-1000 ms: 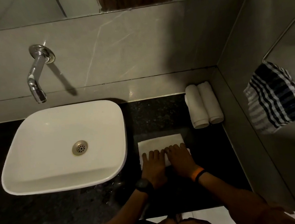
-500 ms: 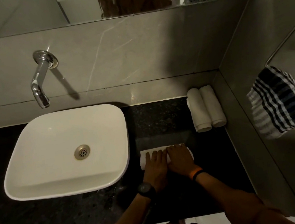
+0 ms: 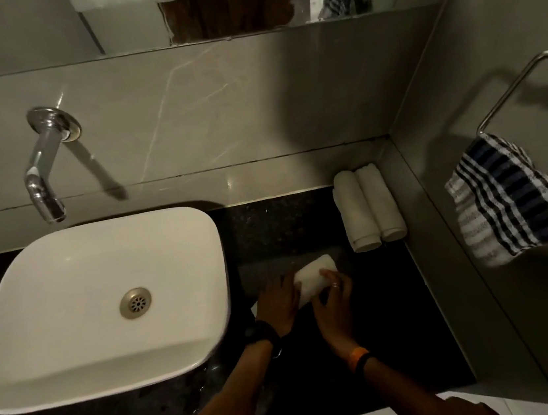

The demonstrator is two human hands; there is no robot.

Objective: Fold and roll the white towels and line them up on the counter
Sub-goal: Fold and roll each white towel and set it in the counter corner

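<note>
The dark counter [image 3: 416,310] is hemmed in on three sides: the white basin [image 3: 97,298] takes up the left, the tiled back wall [image 3: 253,106] closes the far edge, and the side wall [image 3: 478,251] runs along the right. The bare strip between basin and side wall is narrow. Its far right corner is filled by two rolled towels [image 3: 369,207] lying side by side, touching each other and just beside the side wall. Bare counter remains between those rolls and the hands, and to the right of the hands up to the side wall. The near edge of the counter runs just under the forearms.

A third rolled towel [image 3: 314,276] sits tilted near the basin's right rim, its far end pointing toward the corner. The left hand [image 3: 279,305] cups its near left end with curled fingers. The right hand [image 3: 334,303] wraps the right side, fingers closed over the top. Both hands grip the roll between them.

A striped cloth [image 3: 513,202] hangs from a wall rail [image 3: 519,84] on the right.
</note>
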